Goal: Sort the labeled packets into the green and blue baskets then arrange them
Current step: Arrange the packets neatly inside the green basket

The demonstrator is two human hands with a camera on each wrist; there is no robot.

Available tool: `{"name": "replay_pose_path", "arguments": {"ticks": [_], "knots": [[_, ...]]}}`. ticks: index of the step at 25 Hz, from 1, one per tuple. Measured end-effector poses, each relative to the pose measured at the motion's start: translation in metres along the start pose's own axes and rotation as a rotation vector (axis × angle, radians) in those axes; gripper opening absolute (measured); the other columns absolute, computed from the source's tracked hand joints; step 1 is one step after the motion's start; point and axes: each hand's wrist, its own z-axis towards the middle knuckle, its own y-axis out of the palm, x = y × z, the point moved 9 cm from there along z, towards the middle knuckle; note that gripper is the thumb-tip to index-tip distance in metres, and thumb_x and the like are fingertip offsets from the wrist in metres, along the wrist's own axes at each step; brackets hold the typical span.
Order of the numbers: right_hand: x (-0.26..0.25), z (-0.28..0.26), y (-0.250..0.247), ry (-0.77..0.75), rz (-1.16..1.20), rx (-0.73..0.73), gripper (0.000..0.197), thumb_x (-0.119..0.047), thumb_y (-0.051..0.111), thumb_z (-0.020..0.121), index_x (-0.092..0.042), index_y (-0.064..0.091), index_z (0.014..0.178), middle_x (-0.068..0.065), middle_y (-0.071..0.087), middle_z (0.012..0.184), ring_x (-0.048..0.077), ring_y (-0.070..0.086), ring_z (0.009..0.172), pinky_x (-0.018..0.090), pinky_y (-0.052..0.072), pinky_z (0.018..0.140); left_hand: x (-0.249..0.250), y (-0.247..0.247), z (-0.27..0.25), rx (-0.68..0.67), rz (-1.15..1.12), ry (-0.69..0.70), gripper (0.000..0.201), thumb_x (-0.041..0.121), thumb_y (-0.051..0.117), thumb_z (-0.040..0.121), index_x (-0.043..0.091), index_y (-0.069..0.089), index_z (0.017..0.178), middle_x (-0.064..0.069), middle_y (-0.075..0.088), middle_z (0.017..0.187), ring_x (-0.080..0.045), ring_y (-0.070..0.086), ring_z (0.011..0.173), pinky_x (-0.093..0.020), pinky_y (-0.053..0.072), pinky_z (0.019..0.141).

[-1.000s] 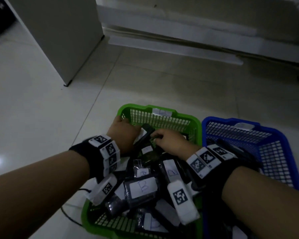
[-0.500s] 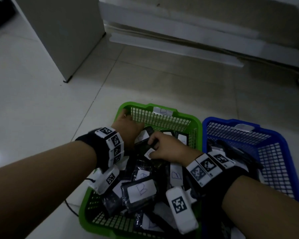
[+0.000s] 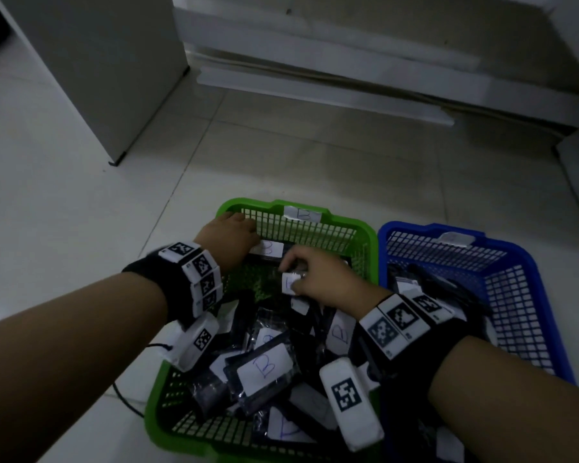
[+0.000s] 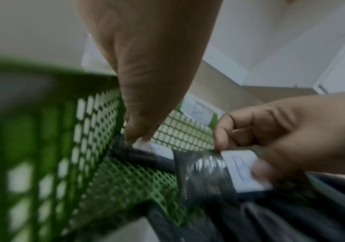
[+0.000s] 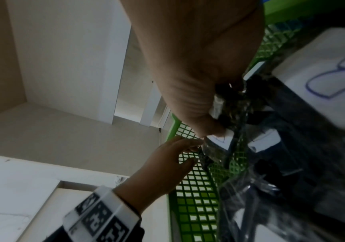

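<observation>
The green basket (image 3: 365, 225) carries a "B" tag on its far wall and holds several dark packets with white "B" labels (image 3: 264, 369). The blue basket (image 3: 522, 248) stands to its right with a few dark packets. My left hand (image 3: 229, 228) is in the green basket's far left corner, its straight fingers (image 5: 188, 144) touching a labeled packet (image 3: 268, 248) that lies along the far wall. My right hand (image 3: 315, 275) pinches another packet (image 4: 240, 170) by its white label, just above the basket's mesh floor (image 4: 126, 176).
Both baskets sit side by side on a pale tiled floor. A grey cabinet (image 3: 91, 68) stands at the back left, and a white ledge (image 3: 315, 91) runs along the back wall. A thin black cable (image 3: 127, 402) trails left of the green basket.
Both hands have moved toward the green basket's far end. The left hand went to the far left corner. A labeled packet now lies by the far wall and bare mesh shows behind it.
</observation>
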Motion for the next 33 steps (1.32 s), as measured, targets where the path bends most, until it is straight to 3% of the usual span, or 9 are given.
{"name": "replay_pose_path", "arguments": {"ticks": [6, 11, 13, 15, 21, 24, 27, 31, 33], "knots": [[-0.013, 0.047, -0.022, -0.004, 0.027, 0.180, 0.009, -0.011, 0.066, 0.082, -0.018, 0.067, 0.088, -0.005, 0.066, 0.086, 0.018, 0.062, 0.091, 0.033, 0.052, 0.085, -0.013, -0.010, -0.031, 0.012, 0.069, -0.014, 0.035, 0.022, 0.041, 0.091, 0.027, 0.059, 0.121, 0.005, 0.052, 0.128, -0.020, 0.031, 0.134, -0.052, -0.012, 0.115], [-0.012, 0.040, -0.013, -0.020, -0.108, 0.239, 0.032, 0.005, 0.055, 0.082, -0.015, 0.076, 0.093, 0.006, 0.065, 0.119, 0.022, 0.056, 0.115, 0.022, 0.037, 0.103, -0.011, -0.012, -0.047, 0.013, -0.036, 0.003, 0.039, 0.028, 0.043, 0.091, 0.028, 0.052, 0.129, 0.001, 0.044, 0.132, -0.021, 0.032, 0.132, -0.051, -0.005, 0.118], [0.001, 0.034, 0.000, 0.027, -0.201, 0.148, 0.028, 0.005, 0.058, 0.079, -0.015, 0.076, 0.086, 0.007, 0.050, 0.135, 0.026, 0.040, 0.127, 0.026, 0.032, 0.104, -0.005, -0.010, -0.048, -0.001, -0.061, 0.030, 0.039, 0.035, 0.044, 0.090, 0.029, 0.053, 0.128, 0.002, 0.042, 0.133, -0.021, 0.032, 0.132, -0.053, -0.004, 0.117], [0.016, 0.033, 0.017, 0.103, -0.190, 0.005, 0.032, -0.001, 0.055, 0.083, -0.018, 0.069, 0.107, 0.007, 0.032, 0.148, 0.030, 0.030, 0.133, 0.029, 0.033, 0.103, -0.002, -0.008, -0.048, -0.031, -0.070, 0.047, 0.038, 0.037, 0.045, 0.090, 0.032, 0.053, 0.127, 0.002, 0.039, 0.135, -0.021, 0.031, 0.133, -0.054, -0.004, 0.117], [0.002, 0.040, 0.025, 0.038, -0.201, -0.028, 0.039, -0.007, 0.049, 0.092, -0.018, 0.055, 0.129, 0.010, 0.036, 0.143, 0.029, 0.046, 0.117, 0.033, 0.040, 0.096, 0.002, -0.005, -0.042, 0.013, -0.095, 0.215, 0.052, 0.031, 0.047, 0.090, 0.033, 0.036, 0.141, 0.004, 0.025, 0.152, -0.019, 0.032, 0.137, -0.041, 0.002, 0.117], [0.007, 0.030, -0.008, 0.087, -0.344, 0.124, 0.032, -0.007, 0.052, 0.091, -0.017, 0.066, 0.117, 0.013, 0.040, 0.137, 0.031, 0.046, 0.122, 0.033, 0.039, 0.102, 0.006, 0.015, -0.039, -0.121, 0.064, 0.193, 0.062, 0.037, 0.041, 0.094, 0.029, 0.015, 0.149, 0.004, 0.009, 0.158, -0.016, 0.019, 0.144, -0.047, -0.008, 0.116], [0.031, 0.011, -0.043, 0.306, -0.556, 0.185, 0.021, -0.005, 0.046, 0.092, -0.005, 0.063, 0.104, 0.017, 0.055, 0.117, 0.033, 0.055, 0.106, 0.034, 0.046, 0.090, 0.011, 0.010, -0.032, -0.051, 0.055, 0.163, 0.057, 0.032, 0.041, 0.095, 0.028, 0.021, 0.148, 0.000, 0.017, 0.157, -0.021, 0.023, 0.142, -0.051, -0.008, 0.117], [0.043, 0.003, -0.017, 0.372, -0.514, -0.022, 0.020, -0.006, 0.045, 0.094, -0.002, 0.061, 0.082, 0.017, 0.061, 0.100, 0.032, 0.060, 0.102, 0.031, 0.046, 0.077, 0.035, -0.002, -0.023, -0.005, -0.085, 0.281, 0.057, 0.031, 0.047, 0.093, 0.027, 0.027, 0.147, 0.001, 0.018, 0.156, -0.023, 0.029, 0.136, -0.034, 0.015, 0.115], [0.049, 0.005, -0.016, 0.350, -0.326, 0.051, 0.019, -0.006, 0.050, 0.091, 0.002, 0.064, 0.100, 0.019, 0.063, 0.111, 0.034, 0.060, 0.103, 0.032, 0.049, 0.081, 0.041, 0.006, -0.018, -0.067, -0.138, 0.277, 0.060, 0.029, 0.049, 0.093, 0.025, 0.024, 0.148, 0.003, 0.012, 0.158, -0.023, 0.028, 0.136, -0.033, 0.026, 0.112]]}}
